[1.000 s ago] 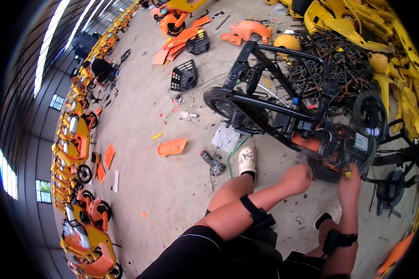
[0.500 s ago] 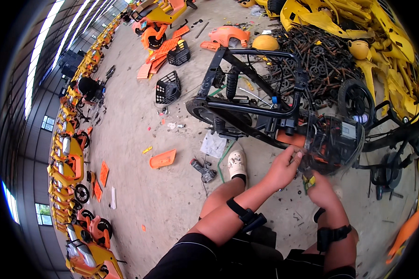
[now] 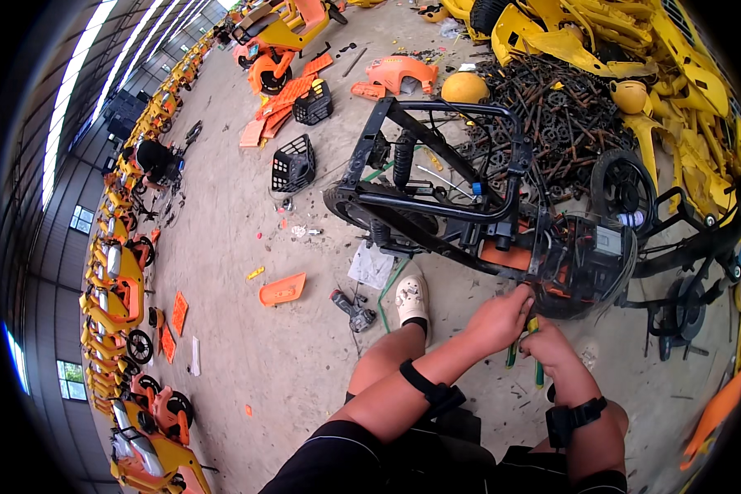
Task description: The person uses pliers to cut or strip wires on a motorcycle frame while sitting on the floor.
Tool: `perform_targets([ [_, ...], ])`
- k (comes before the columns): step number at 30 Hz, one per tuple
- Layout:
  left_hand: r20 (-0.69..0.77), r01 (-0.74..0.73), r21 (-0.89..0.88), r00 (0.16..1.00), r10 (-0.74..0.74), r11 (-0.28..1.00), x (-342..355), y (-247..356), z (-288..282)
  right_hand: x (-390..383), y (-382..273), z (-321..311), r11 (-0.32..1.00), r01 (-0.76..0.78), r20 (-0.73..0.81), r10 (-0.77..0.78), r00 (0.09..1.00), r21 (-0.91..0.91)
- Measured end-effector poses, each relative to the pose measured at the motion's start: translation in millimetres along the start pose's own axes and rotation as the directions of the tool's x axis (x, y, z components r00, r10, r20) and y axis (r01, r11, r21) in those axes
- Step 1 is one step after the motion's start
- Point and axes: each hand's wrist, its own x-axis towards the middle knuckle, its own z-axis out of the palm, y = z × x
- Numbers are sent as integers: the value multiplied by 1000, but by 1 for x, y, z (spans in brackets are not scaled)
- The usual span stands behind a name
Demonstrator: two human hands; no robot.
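A stripped black scooter frame (image 3: 436,200) lies before me, with a rear wheel at its left end. At its right end sits a round, dark transparent housing (image 3: 586,263) packed with wires and a boxy module. My left hand (image 3: 503,319) is closed at the lower edge of this housing, fingertips pinched together; whatever they pinch is too small to make out. Just right of it, my right hand (image 3: 549,344) is closed on green-and-yellow hand pliers (image 3: 538,375), whose handles point down toward the floor. The tool's jaws are hidden by my hands.
A cordless power tool (image 3: 353,310) and an orange plastic panel (image 3: 282,290) lie on the floor to the left. Beyond the frame rises a heap of rusty metal parts (image 3: 552,123) beside yellow body panels (image 3: 692,74). Scooters (image 3: 119,280) line the left; a person (image 3: 154,160) crouches there.
Both hands have shifted slightly down in the picture. The pliers have turned in my right hand, so their green handles now show pointing downward.
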Motion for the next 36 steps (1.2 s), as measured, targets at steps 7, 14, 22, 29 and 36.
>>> perform_targets([
  [7, 0, -44, -38, 999, 44, 998, 10, 5, -4, 5, -5, -5, 989, -31, 43, 25, 999, 144],
  [14, -59, -98, -29, 994, 97, 995, 25, 3, -4, 2, -17, -13, 993, -50, 54, 45, 998, 103],
  [22, -142, -72, -63, 988, 63, 995, 33, 7, -10, 8, -9, -18, 981, 97, -56, -107, 993, -167],
  [29, 215, 74, -556, 975, 56, 828, 26, -27, -12, 2, -14, -13, 985, 87, -49, -81, 996, 147],
  [36, 551, 456, -632, 833, -49, 627, 5, -17, -24, -25, -13, -3, 995, 52, 44, -55, 998, 86],
])
